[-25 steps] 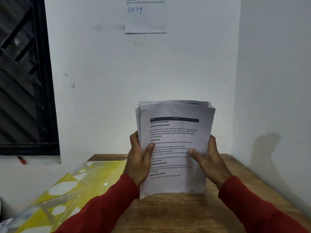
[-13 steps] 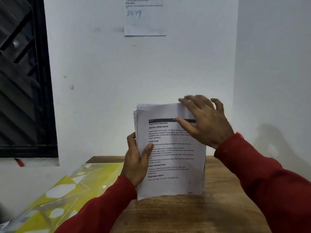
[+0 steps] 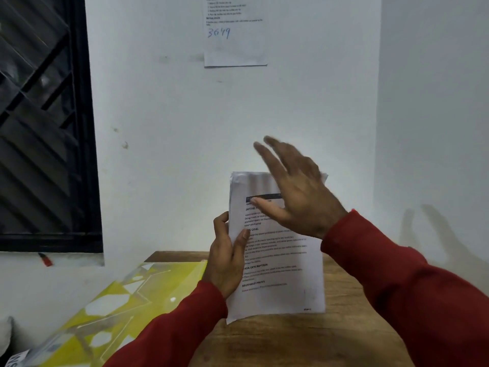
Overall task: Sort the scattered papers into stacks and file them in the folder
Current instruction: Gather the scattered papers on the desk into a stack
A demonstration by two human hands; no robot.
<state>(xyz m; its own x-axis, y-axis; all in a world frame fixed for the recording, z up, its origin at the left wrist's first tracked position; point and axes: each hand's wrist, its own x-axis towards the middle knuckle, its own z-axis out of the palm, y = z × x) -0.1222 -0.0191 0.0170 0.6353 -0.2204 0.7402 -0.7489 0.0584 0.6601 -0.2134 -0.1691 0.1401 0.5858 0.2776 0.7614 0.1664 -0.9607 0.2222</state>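
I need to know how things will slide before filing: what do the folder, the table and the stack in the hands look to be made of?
Folder: likely glossy translucent plastic, yellow with pale shapes; it shows bright glints of light.
Table: looks like wood with a matt brown finish; grain lines run across it.
Stack of papers: plain white printed office paper, matt; thin sheet edges fan at the top, gripped by the left hand.

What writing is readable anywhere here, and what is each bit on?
"3649", handwritten in blue, on the white sheet taped to the wall; its printed lines are too small to read.
"TASK GOAL", partly covered, "TASK DESCRIPTION" and "REQUIRED PROPS" on the top page of the white paper stack; body text is blurred.
Bottom-left corner packet: letters cut off, unreadable.
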